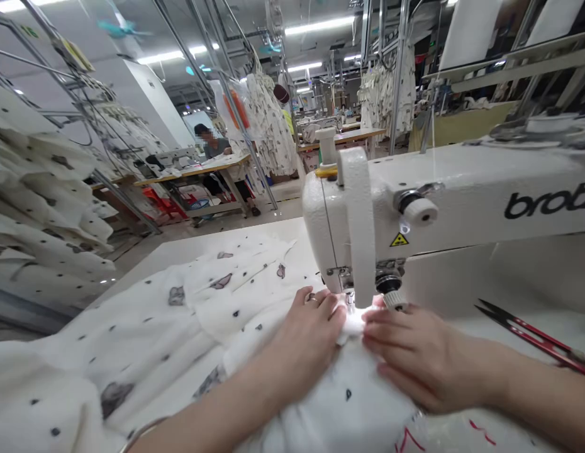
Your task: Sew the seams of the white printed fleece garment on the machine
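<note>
A white fabric [170,340] with small dark prints lies spread over the sewing table and bunched under my hands. My left hand [307,333] presses on the fabric just left of the needle, fingers curled together, a ring on one finger. My right hand [410,355] rests on the fabric just right of the needle, fingers pressed close on a fold. The needle and presser foot [350,302] of the white sewing machine [462,195] sit between my fingertips, brightly lit.
Red-handled thread snips [533,336] lie on the table at the right. Stacks of printed white fabric [38,207] fill racks on the left. A person [212,148] sits at a far table. Hanging garments [273,126] stand behind.
</note>
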A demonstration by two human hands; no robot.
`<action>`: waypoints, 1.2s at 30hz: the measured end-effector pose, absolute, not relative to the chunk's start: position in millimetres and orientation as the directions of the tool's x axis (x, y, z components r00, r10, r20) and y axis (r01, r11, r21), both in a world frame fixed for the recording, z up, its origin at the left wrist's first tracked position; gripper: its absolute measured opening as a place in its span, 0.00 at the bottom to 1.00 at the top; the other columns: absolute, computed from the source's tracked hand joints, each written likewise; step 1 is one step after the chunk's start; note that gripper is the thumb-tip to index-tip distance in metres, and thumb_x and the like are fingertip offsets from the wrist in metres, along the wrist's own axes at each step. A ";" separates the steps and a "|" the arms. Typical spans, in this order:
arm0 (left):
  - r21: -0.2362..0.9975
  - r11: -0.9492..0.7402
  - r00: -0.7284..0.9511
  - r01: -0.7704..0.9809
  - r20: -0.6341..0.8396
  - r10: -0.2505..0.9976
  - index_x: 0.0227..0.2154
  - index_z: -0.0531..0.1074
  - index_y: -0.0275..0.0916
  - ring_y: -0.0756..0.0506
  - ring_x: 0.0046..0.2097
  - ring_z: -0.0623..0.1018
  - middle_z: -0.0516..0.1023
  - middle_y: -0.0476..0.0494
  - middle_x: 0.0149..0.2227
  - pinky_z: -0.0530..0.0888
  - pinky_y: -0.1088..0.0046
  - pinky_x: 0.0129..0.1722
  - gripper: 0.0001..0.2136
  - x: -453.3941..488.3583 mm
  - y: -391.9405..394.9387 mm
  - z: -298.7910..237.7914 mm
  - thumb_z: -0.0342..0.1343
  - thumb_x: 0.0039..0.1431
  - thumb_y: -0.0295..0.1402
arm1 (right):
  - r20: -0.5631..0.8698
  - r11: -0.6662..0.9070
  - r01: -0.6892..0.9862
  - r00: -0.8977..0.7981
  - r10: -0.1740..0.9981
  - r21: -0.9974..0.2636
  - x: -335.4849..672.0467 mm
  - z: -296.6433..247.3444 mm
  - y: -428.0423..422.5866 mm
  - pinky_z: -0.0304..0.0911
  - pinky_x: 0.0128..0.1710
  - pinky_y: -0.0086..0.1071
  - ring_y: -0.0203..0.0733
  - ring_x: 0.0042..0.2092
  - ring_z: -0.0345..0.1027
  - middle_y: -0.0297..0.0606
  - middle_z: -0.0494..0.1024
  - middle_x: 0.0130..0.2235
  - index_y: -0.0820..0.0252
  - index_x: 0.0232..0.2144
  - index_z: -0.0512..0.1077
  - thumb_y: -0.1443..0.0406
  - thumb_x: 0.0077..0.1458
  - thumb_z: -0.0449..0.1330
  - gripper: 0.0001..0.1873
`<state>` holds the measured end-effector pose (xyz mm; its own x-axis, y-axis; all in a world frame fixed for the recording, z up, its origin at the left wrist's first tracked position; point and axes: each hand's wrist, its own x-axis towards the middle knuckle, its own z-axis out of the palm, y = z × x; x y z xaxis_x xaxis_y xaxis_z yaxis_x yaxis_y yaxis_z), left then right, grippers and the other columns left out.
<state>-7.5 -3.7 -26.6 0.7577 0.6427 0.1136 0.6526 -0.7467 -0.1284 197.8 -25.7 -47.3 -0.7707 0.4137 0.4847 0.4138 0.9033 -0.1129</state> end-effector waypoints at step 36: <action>0.395 -0.747 0.675 0.535 0.331 0.659 0.49 0.55 0.39 0.44 0.53 0.64 0.63 0.39 0.51 0.67 0.62 0.49 0.17 -41.6 -34.6 -50.9 0.38 0.56 0.24 | 0.414 0.739 0.572 -0.612 0.674 -0.356 171.2 -58.7 -16.2 0.62 0.38 0.34 0.41 0.38 0.65 0.41 0.72 0.38 0.63 0.40 0.67 0.74 0.54 0.48 0.13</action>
<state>-41.6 -34.6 -50.9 0.6754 0.6592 0.3306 0.5352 -0.7466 0.3952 171.2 -16.2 -58.7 -0.6124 0.6737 0.4135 0.5721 0.7387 -0.3563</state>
